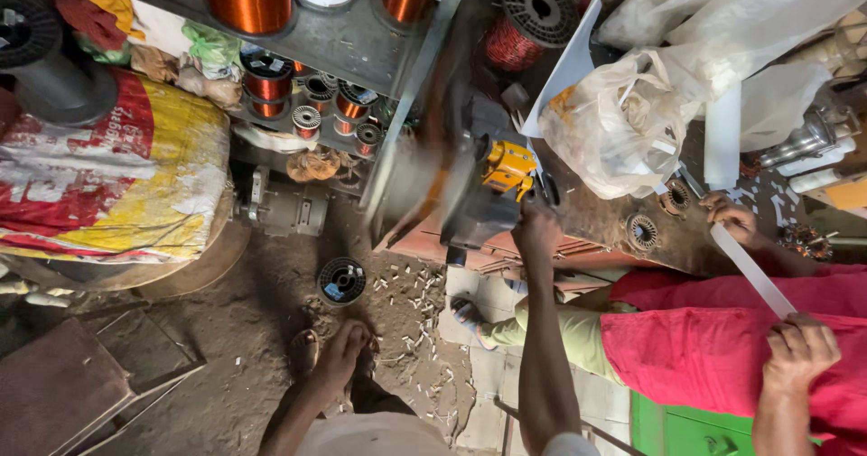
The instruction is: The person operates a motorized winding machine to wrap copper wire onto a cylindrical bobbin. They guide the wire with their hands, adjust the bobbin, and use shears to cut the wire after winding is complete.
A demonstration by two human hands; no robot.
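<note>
Left hand [536, 228] reaches up to the winder [479, 185], fingers curled on a part near its yellow piece [508, 167]; the exact grip is blurred. Right hand [799, 352] is fisted on the near end of a white strip [750, 271]. Another person's hand [733, 218] holds the strip's far end by the table [596, 212].

Gripped at the near end by the left hand [536, 230]: a winding machine [479, 185] with dark body and yellow fitting, blurred, standing on the worn bench edge, centre. Pinched in the right hand [798, 352]: a long white paper strip [750, 269], slanting far-left across red cloth.
</note>
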